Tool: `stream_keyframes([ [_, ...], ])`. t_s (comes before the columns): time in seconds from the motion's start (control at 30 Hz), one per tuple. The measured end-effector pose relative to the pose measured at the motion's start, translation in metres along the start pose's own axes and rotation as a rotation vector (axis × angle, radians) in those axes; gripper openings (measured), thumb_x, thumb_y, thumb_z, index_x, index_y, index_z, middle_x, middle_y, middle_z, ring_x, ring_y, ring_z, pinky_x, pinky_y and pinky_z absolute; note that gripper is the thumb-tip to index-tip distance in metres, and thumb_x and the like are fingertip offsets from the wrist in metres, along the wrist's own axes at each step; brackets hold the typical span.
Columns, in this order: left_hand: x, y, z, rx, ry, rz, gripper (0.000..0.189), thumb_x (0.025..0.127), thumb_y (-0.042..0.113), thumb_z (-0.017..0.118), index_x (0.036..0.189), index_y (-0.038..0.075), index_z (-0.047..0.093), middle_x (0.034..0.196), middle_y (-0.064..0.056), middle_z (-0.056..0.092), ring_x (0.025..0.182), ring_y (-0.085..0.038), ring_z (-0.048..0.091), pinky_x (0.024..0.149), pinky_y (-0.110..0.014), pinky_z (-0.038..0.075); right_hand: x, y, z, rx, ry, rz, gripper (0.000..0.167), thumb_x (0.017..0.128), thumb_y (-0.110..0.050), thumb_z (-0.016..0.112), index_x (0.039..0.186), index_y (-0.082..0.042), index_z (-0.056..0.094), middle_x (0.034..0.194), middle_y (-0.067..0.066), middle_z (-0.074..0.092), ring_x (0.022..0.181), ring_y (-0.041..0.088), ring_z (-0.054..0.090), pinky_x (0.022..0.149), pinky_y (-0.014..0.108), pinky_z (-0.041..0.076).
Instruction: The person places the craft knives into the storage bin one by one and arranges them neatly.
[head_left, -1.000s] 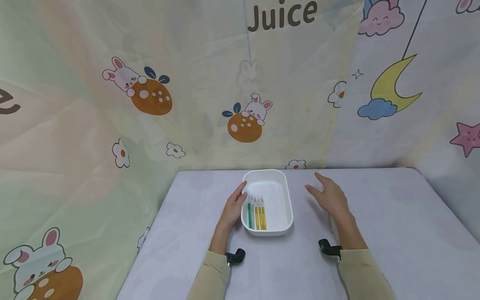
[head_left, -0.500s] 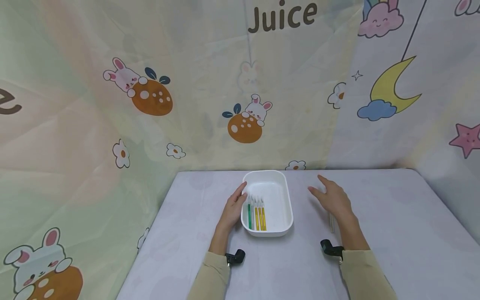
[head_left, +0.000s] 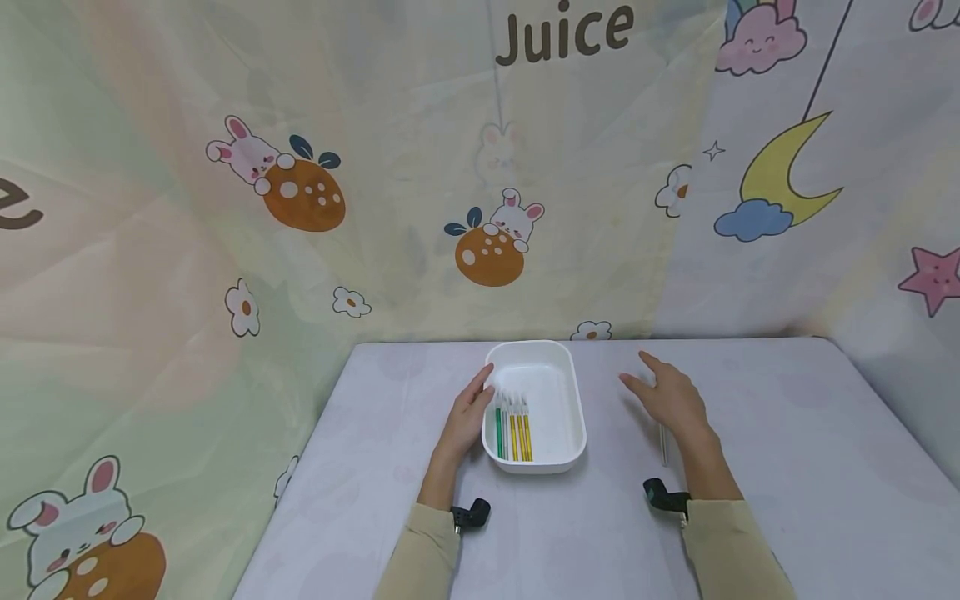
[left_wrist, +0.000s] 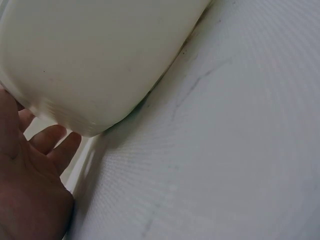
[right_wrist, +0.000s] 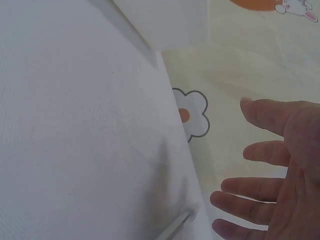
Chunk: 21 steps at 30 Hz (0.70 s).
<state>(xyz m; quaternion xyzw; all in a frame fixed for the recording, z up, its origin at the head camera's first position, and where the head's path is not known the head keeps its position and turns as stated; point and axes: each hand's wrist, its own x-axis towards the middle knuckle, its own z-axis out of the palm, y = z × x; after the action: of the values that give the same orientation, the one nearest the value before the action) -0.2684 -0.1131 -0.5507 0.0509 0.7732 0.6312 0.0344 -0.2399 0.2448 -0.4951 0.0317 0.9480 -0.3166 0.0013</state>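
The white tray [head_left: 558,400] stands on the table with several slim, pen-like sticks [head_left: 514,433] lying side by side in its left half. These have green, silver and yellow shafts and pale, narrow upper ends. My left hand [head_left: 462,423] holds the tray's left wall, with the thumb at the rim; the left wrist view shows fingers [left_wrist: 67,150] against the outside. My right hand [head_left: 671,404] hovers right of the tray, fingers spread, holding nothing. Partly hidden below it, a thin silver stick [head_left: 663,447] lies on the table, its end also showing in the right wrist view.
A white cloth covers the table [head_left: 562,542]. Behind its far edge hangs a printed curtain [head_left: 405,208] with rabbits, flowers and the word Juice. Black wrist cameras [head_left: 471,513] sit on both wrists.
My right hand has drifted slightly right and toward me, away from the tray. The left hand, the tray and the sticks in it keep their places.
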Motion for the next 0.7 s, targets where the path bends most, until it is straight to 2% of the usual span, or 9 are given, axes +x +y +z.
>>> stream_keyframes([
  [0.27,0.0,0.001,0.0,-0.013,-0.004,-0.015,0.048,0.11,0.035,0.048,0.158,0.038,0.044,0.166,0.019,0.037,0.158,-0.009,0.026,0.131,-0.045,0.021,0.0,0.004,-0.001,0.006,-0.004,0.024,0.08,0.104,-0.055,0.052,0.163,-0.005,0.03,0.159,0.035,0.036,0.144,0.058,0.037,0.112,0.074,0.036],
  [0.57,-0.001,0.001,-0.001,-0.018,-0.011,-0.004,0.047,0.11,0.035,0.048,0.157,0.039,0.044,0.165,0.02,0.036,0.158,-0.007,0.026,0.131,-0.044,0.021,-0.001,0.009,-0.001,0.003,-0.026,0.043,0.076,0.104,-0.047,0.057,0.161,-0.002,0.033,0.156,0.036,0.04,0.138,0.057,0.046,0.111,0.073,0.039],
  [0.7,-0.001,0.001,-0.001,-0.018,-0.014,0.006,0.048,0.11,0.034,0.048,0.158,0.035,0.044,0.166,0.017,0.036,0.159,-0.01,0.025,0.131,-0.046,0.02,-0.002,0.012,-0.003,0.005,-0.038,0.042,0.075,0.104,-0.045,0.058,0.16,-0.001,0.034,0.155,0.037,0.041,0.136,0.057,0.048,0.11,0.072,0.041],
])
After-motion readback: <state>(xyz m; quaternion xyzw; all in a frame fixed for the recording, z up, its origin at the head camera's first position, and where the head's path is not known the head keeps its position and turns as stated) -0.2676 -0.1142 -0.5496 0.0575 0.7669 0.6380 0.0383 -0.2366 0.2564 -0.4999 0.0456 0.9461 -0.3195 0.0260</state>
